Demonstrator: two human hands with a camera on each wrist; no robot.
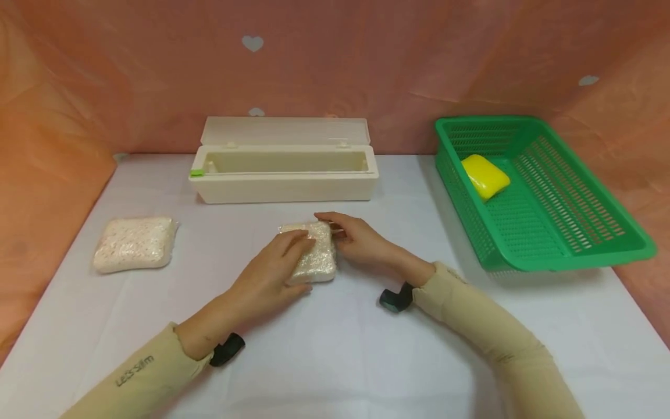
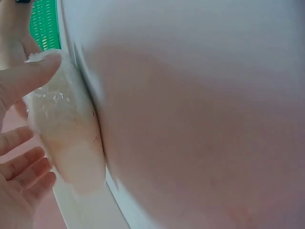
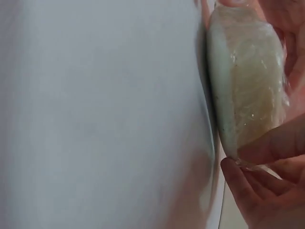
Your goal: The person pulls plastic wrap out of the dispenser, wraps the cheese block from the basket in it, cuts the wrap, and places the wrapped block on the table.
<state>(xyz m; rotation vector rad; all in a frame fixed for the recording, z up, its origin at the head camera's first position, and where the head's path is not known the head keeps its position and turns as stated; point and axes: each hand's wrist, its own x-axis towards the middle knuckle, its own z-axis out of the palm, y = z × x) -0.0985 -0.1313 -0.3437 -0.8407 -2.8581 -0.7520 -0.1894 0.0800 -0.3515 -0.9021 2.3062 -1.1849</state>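
A white speckled sponge-like block wrapped in clear film lies at the middle of the table. My left hand holds it from the left, with fingers over its top and the thumb by its near edge. From the right, my right hand pinches the film at the block's far right side. In the right wrist view, the right thumb presses on one end of the wrapped block. The left wrist view shows the left thumb on the shiny film.
A second wrapped speckled block lies on the left. Behind stands a long white box, lid raised, with a green tab on its front rim. On the right, a green basket contains a yellow block. A pink curtain hangs behind.
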